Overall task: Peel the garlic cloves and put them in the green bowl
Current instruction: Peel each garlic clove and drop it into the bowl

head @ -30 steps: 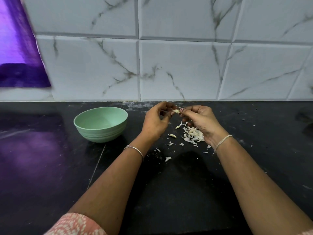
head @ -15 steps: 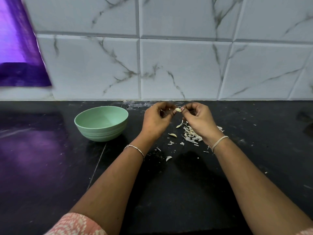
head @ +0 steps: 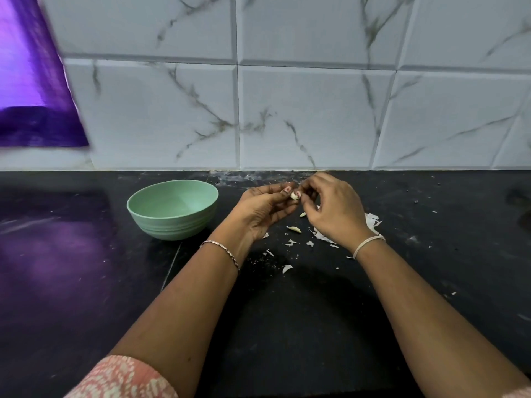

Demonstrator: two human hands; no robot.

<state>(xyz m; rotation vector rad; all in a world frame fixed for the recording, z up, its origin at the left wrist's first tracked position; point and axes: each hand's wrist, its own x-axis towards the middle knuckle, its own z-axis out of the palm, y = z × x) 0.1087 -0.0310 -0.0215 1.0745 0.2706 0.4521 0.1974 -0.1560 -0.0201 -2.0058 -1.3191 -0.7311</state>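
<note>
The black counter (head: 287, 326) carries the green bowl (head: 172, 209), seemingly empty, left of both hands; left hand (head: 265, 209) and right hand (head: 333, 214) each grip closed on one garlic clove (head: 294, 195); best pinch firmly, tearing skin off with a thumbnail.

Your left hand (head: 265, 209) rolled palm-up since a second ago, your right hand (head: 333, 212) lifted and shifted right, uncovering less of the peel pile (head: 370, 222), garlic clove (head: 294, 195) now pinched closer between both thumbs
</note>
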